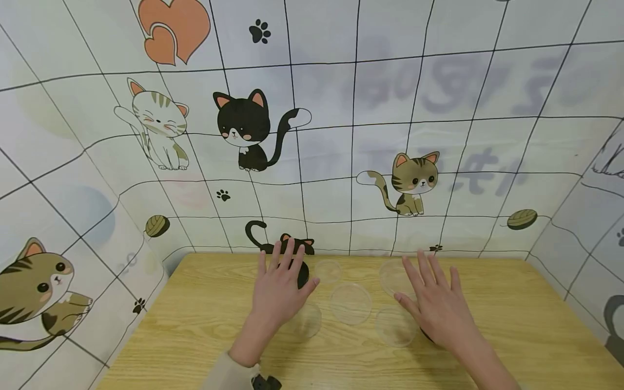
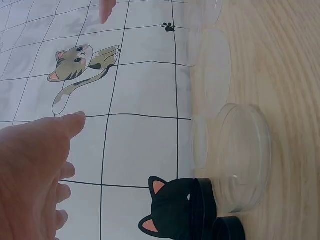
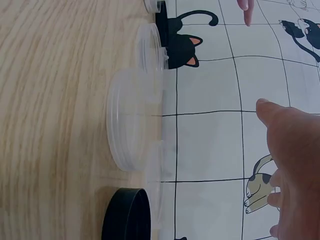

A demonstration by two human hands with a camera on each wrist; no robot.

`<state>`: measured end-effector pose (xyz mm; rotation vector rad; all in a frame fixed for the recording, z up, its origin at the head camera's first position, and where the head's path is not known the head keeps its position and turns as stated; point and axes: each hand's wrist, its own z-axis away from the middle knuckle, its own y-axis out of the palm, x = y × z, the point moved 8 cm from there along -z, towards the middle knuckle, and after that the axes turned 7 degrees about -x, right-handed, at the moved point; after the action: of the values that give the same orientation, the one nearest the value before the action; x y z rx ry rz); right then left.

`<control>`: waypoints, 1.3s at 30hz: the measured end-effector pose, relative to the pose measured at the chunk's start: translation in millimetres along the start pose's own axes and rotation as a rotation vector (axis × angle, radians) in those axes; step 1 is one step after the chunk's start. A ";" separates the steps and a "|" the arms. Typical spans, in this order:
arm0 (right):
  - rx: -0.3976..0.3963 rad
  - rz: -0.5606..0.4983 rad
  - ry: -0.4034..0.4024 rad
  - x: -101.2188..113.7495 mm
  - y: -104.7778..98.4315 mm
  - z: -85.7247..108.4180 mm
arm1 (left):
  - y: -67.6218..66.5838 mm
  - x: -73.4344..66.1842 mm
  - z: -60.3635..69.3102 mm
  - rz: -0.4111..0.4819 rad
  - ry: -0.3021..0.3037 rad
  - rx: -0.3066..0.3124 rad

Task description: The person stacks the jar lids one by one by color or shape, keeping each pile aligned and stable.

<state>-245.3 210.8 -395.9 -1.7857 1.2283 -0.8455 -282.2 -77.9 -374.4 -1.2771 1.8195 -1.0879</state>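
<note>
My left hand (image 1: 279,290) hovers over the left of the tabletop with straight, spread fingers and holds nothing. A black round lid (image 1: 303,275) shows partly from under it. Farther right, my right hand (image 1: 439,306) is likewise spread and bare above the table, mostly hiding another black round piece (image 1: 427,336). Several clear, shallow round dishes lie between the hands, among them a middle dish (image 1: 351,303) and a front right dish (image 1: 396,326). The left wrist view shows a clear dish (image 2: 245,157) beside two black pieces (image 2: 202,210). A black ring-like lid (image 3: 126,215) stands out in the right wrist view.
The wooden table (image 1: 512,303) meets a white backdrop (image 1: 322,146) printed with black grid lines, cartoon cats and paw prints. The backdrop also rises along the left and right sides. A cream sleeve (image 1: 229,374) covers the left forearm.
</note>
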 end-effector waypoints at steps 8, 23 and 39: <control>-0.034 -0.037 -0.003 -5.5 3.0 6.3 | 14.6 -8.6 1.0 0.102 0.030 -0.033; -0.043 -0.459 0.119 -32.9 9.9 11.7 | 50.6 -48.3 -16.1 0.580 0.039 -0.005; 0.037 -0.724 0.277 -86.8 51.0 12.0 | 120.9 -77.2 -44.1 1.199 -0.202 0.232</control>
<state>-283.1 284.8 -453.9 -2.1604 0.6929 -1.5484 -345.2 28.4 -459.5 -0.0247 1.7567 -0.4230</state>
